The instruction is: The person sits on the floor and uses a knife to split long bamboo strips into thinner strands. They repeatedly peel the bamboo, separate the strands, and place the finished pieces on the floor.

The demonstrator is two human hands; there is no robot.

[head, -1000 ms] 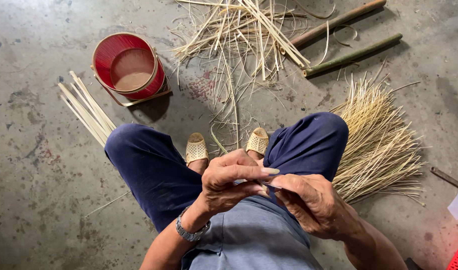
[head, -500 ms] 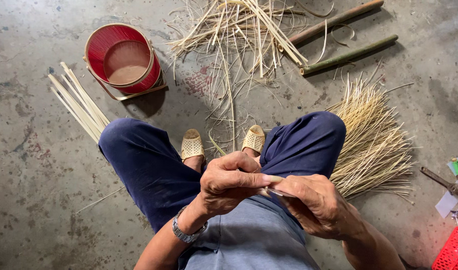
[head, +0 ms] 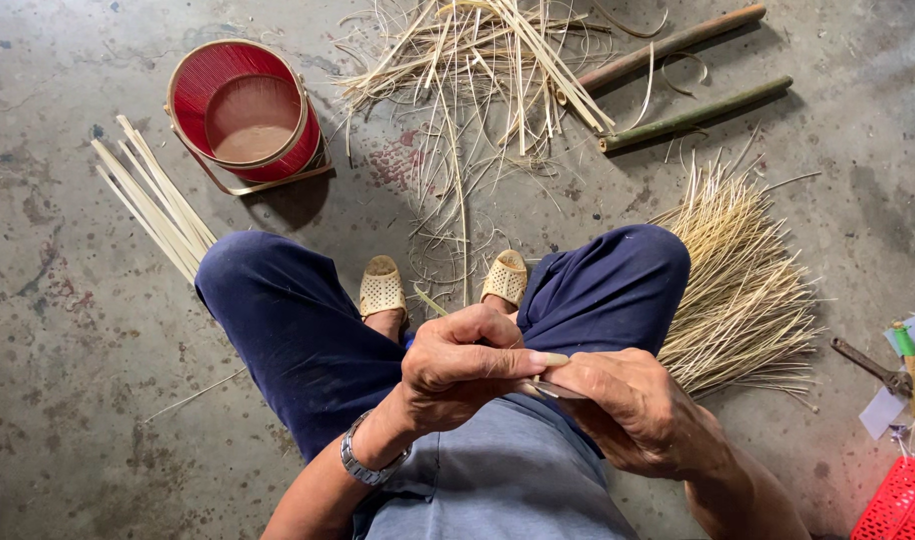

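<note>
over the lap, both hands met: left hand (head: 468,362) pinched shut on a thin bamboo sliver (head: 430,301), right hand (head: 628,405) curled on a small blade (head: 556,391). sliver looked light, springy, snappable, so best gripped near the cut. the view had shifted since earlier; red bucket (head: 246,112) sat further left.

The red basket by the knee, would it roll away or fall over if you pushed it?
The red basket would probably slide, not roll: it stands upright on the floor on a flat frame. It looks wide for its height, so tipping seems unlikely. Woven and apparently empty, it is probably light.
</note>
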